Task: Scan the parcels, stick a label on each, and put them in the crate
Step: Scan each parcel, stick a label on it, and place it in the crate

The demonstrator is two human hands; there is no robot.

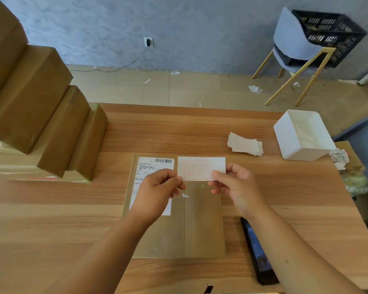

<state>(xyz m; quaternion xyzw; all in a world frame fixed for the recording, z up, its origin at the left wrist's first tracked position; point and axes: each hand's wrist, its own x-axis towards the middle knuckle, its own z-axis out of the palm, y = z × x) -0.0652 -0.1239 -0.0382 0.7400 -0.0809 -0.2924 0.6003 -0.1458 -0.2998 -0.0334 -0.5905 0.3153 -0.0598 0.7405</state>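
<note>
While the flat parcel [200, 225] lies on the table [51, 209], both hands hold a white label [200, 167] above its far edge. The left hand [157, 187] closes its grip in a pinch on the near-left corner, and the right hand [236, 185] pinches the right end. The white bin [293, 141] holds what looks like pale paper. The black crate [331, 24] sits on a chair [291, 37], its contents unreadable.
</note>
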